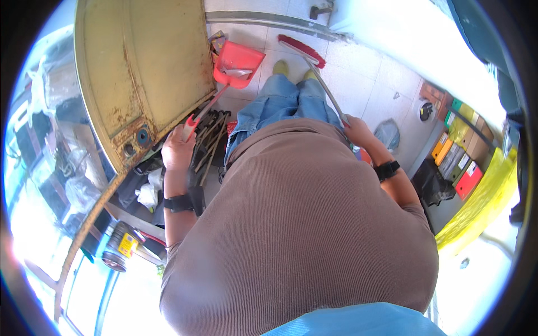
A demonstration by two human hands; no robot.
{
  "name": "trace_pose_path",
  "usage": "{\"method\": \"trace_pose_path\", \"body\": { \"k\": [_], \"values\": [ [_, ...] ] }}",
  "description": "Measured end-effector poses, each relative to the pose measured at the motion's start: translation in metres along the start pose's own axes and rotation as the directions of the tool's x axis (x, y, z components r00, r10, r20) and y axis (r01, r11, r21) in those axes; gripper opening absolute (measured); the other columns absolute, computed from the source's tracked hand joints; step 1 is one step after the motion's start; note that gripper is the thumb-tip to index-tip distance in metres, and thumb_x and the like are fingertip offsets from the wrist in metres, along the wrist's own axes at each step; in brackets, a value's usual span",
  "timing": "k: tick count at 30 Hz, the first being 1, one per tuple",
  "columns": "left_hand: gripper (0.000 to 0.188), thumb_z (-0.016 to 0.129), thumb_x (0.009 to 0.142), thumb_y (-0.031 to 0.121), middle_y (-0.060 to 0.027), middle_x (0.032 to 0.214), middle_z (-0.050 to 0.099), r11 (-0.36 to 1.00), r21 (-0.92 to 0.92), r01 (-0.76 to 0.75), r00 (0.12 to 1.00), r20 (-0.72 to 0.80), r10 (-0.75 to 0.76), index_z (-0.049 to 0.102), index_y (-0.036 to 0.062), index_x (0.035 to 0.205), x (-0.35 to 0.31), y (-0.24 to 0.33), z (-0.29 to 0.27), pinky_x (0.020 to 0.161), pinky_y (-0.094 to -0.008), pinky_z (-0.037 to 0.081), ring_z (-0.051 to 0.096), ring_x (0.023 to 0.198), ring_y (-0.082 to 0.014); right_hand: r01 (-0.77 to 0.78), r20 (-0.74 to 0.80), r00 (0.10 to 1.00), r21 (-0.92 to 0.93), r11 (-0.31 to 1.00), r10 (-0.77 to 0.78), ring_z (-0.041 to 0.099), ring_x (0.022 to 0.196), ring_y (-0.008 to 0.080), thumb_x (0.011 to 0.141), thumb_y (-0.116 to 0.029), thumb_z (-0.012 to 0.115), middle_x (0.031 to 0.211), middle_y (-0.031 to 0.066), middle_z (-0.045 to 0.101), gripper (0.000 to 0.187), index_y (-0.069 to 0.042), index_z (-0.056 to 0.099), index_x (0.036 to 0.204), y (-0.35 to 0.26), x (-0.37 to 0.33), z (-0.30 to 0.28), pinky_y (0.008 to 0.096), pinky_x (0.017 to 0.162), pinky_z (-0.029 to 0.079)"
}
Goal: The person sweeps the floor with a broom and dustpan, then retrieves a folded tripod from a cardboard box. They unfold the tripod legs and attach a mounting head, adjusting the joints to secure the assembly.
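My left hand [178, 148] is closed round the red and white handle of a long-handled red dustpan [240, 59]. The pan hangs ahead on the left beside the rusty door, with a pale scrap in it. In my right hand [360, 133] is the grey stick of a broom [302, 49], gripped near its upper end. The broom's dark red bristle head rests on the tiled floor just ahead of my feet, right of the dustpan and apart from it.
A rusty cream metal door [145, 61] stands close on the left. Below it are several sticks [210, 148] and bags. At right, a shelf holds coloured binders [457, 159] near yellow plastic sheeting [482, 196]. A clear plastic bag [387, 136] lies near my right hand. A metal threshold [274, 21] crosses ahead.
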State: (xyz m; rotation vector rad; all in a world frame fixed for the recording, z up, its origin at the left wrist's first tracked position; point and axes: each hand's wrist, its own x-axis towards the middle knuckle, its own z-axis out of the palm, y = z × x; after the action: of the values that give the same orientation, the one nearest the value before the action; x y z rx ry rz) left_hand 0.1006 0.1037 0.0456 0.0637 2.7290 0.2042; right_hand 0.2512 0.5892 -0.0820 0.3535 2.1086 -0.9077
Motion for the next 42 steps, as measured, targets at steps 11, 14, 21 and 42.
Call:
{"method": "trace_pose_path", "body": {
  "k": [11, 14, 21, 42],
  "values": [
    [0.035, 0.071, 0.080, 0.031, -0.0162, 0.095, 0.067, 0.961, -0.079, 0.266, 0.963, 0.066, -0.261, 0.060, 0.0116, 0.107, -0.052, -0.037, 0.084, 0.075, -0.0453, 0.052, 0.064, 0.090, -0.0371, 0.007, 0.128, 0.992, -0.143, 0.990, 0.011, 0.062, 0.088, 0.0447, 0.081, -0.009, 0.052, 0.093, 0.0299, 0.064, 0.032, 0.002, 0.058, 0.111, -0.115, 0.051, -0.072, 0.0457, 0.079, 0.049],
    [0.037, 0.071, 0.080, 0.031, -0.0183, 0.096, 0.068, 0.938, -0.085, 0.336, 0.940, 0.095, -0.328, 0.062, 0.0096, 0.109, -0.062, -0.036, 0.099, 0.077, -0.0454, 0.052, 0.064, 0.091, -0.0377, -0.087, 0.164, 0.981, -0.132, 0.988, 0.108, 0.064, 0.091, 0.0426, 0.084, -0.008, 0.051, 0.097, 0.0307, 0.064, 0.047, 0.000, 0.054, 0.129, -0.128, 0.058, -0.079, 0.0433, 0.081, 0.050],
    [0.030, 0.065, 0.083, 0.033, -0.0201, 0.093, 0.068, 0.942, -0.076, 0.328, 0.942, 0.105, -0.319, 0.059, 0.0104, 0.102, -0.030, -0.028, 0.110, 0.074, -0.0490, 0.053, 0.065, 0.087, -0.0392, 0.232, 0.166, 0.970, -0.413, 0.881, -0.177, 0.062, 0.100, 0.0439, 0.085, -0.008, 0.050, 0.104, 0.0310, 0.063, 0.044, 0.000, 0.055, 0.128, -0.120, 0.108, -0.047, 0.0448, 0.088, 0.050],
    [0.035, 0.064, 0.084, 0.032, -0.0167, 0.104, 0.068, 0.972, 0.022, 0.235, 0.953, 0.194, -0.234, 0.060, 0.0122, 0.112, 0.041, -0.046, 0.104, 0.083, -0.0475, 0.052, 0.064, 0.099, -0.0356, -0.038, 0.421, 0.906, -0.033, 0.999, 0.048, 0.066, 0.081, 0.0265, 0.082, -0.011, 0.057, 0.088, 0.0198, 0.067, 0.042, -0.006, 0.060, 0.123, -0.114, 0.104, 0.000, 0.0371, 0.074, 0.051]
  ]
}}
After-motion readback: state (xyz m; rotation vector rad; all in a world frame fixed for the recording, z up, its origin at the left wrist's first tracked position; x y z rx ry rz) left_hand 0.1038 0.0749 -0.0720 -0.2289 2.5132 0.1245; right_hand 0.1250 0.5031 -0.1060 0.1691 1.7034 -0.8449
